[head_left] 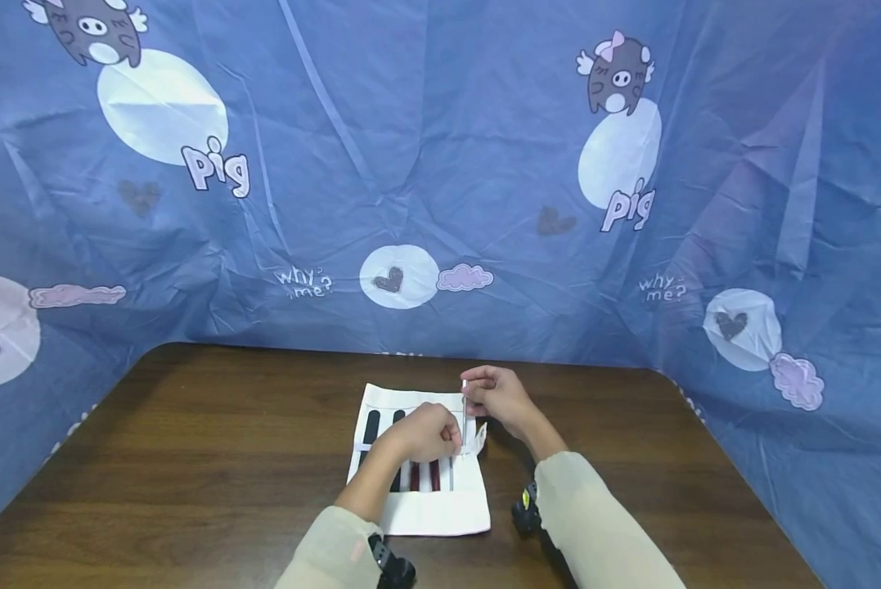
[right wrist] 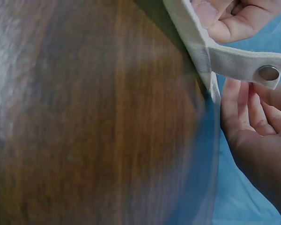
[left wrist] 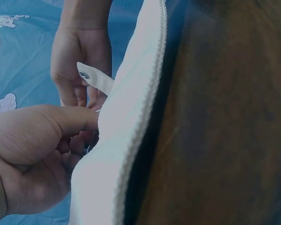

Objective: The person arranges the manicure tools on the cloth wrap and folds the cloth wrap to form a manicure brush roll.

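Note:
A white cloth pouch lies spread on the table, with several slim items in its slots. Two items with black ends are on its left, dark red ones further right. In the head view my right hand pinches the upper part of a slim silver stick over the pouch's right side. My left hand has thumb and forefinger together at the stick's lower end, pinching at the pouch's cross band; the exact contact is partly hidden. A strap with a metal snap sticks out from the pouch edge.
The brown wooden table extends around the pouch. Behind it hangs a blue cloth printed with pigs and hearts. Dark wrist cameras sit at both cuffs.

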{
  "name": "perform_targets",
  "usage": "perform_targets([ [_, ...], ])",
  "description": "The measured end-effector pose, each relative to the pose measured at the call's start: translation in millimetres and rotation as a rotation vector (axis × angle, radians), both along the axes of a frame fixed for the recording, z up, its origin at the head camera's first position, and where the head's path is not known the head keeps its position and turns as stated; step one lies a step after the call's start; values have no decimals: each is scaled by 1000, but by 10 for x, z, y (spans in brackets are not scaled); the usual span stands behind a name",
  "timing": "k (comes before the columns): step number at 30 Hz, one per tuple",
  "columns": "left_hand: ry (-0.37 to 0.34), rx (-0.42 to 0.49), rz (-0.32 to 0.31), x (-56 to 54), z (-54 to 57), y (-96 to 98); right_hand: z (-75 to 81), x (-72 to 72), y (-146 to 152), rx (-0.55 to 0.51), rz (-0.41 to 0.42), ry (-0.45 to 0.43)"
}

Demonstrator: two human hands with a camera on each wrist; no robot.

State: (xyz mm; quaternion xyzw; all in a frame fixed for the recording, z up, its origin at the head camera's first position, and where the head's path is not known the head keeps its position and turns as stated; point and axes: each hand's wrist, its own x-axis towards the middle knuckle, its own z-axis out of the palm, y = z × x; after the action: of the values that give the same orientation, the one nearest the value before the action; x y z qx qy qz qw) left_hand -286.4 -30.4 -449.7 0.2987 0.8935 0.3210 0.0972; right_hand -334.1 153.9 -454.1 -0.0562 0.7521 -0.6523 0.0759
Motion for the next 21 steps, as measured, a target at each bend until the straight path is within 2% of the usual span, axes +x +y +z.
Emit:
perform_targets([
  [14, -21, -14, 12, 10, 13, -19, -16, -8, 24, 23, 87, -86],
  [21, -35, -19, 22, 4, -3, 4, 3, 16, 43, 75, 130, -87],
])
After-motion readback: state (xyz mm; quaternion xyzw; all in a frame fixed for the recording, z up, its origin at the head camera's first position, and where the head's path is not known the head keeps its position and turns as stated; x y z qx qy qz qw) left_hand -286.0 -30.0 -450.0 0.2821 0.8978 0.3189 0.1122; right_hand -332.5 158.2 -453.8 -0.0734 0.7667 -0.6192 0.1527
